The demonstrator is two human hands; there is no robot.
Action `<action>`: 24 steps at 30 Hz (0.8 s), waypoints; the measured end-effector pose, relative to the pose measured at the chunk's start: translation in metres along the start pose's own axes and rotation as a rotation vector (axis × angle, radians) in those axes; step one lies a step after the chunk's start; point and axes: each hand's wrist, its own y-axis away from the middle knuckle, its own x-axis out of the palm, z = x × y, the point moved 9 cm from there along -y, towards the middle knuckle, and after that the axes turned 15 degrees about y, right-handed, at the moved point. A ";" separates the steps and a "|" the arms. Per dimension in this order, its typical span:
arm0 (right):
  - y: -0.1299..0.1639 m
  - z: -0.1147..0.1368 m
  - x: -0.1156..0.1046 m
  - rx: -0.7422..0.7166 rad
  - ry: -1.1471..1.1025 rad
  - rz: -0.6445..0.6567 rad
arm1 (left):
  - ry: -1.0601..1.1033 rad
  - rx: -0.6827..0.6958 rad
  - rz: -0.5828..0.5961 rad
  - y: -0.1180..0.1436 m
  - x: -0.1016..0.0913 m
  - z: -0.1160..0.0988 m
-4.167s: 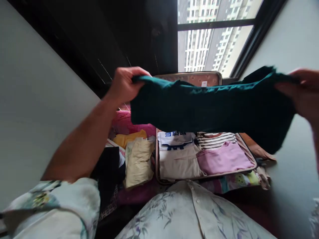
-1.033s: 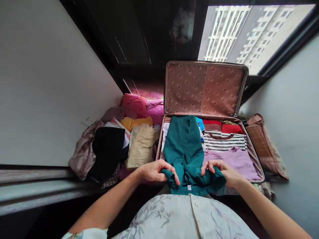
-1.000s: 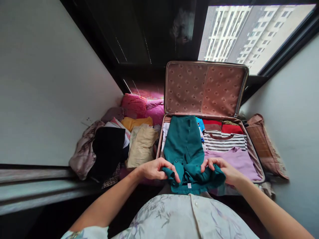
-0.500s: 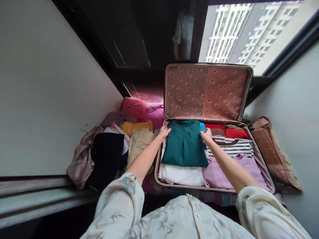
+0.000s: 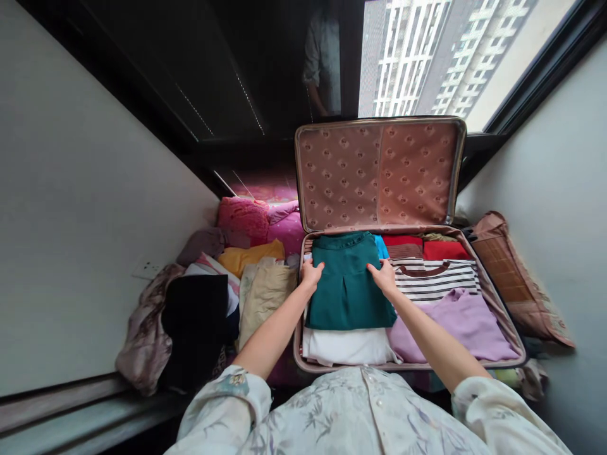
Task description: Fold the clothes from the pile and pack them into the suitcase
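Note:
A folded dark green top (image 5: 347,303) lies in the left part of an open suitcase (image 5: 297,351), over a folded white garment (image 5: 346,346). My left hand (image 5: 312,273) grips its left side and my right hand (image 5: 383,277) its right side. Both thumbs rest on top of the cloth; the other fingers are mostly hidden at or beneath the edges. Close to my right hand are a black-and-white striped shirt (image 5: 439,285), a lilac garment (image 5: 455,325) and red folded clothes (image 5: 446,250). A bit of blue cloth (image 5: 380,246) shows behind the green top.
The suitcase lid (image 5: 417,177) stands upright against the dark window frame. Left of the case are khaki trousers (image 5: 268,294), a yellow garment (image 5: 251,256), a black garment (image 5: 196,322) and pink bedding (image 5: 244,220). A brown quilted piece (image 5: 502,265) leans by the right wall.
My hands have shifted lower along the sides of the green top, and its front edge lies slightly nearer to me. The camera view has also shifted a little.

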 end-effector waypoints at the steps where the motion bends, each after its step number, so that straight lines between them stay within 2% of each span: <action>1: -0.004 0.001 0.002 0.015 0.003 0.011 | 0.008 0.011 0.020 -0.006 0.002 -0.004; 5: -0.016 0.003 0.003 0.053 0.009 0.020 | 0.056 0.087 0.062 -0.027 0.007 -0.026; 8: -0.018 0.004 0.000 0.031 0.003 0.000 | 0.117 0.140 0.081 -0.036 0.010 -0.033; 11: -0.015 0.003 -0.003 0.020 0.002 -0.022 | 0.143 0.158 0.101 -0.036 0.011 -0.026; 15: -0.009 -0.002 -0.004 0.032 0.024 -0.046 | -0.028 0.096 0.048 -0.028 0.007 -0.006; 17: -0.007 -0.004 -0.002 0.041 0.044 -0.049 | -0.101 0.117 0.046 -0.023 0.009 -0.007; 21: -0.007 0.002 0.000 -0.052 0.130 -0.068 | -0.131 0.233 0.200 -0.017 0.029 -0.026; 24: -0.008 0.007 0.002 -0.110 0.176 -0.087 | -0.108 0.259 0.268 -0.014 0.039 -0.035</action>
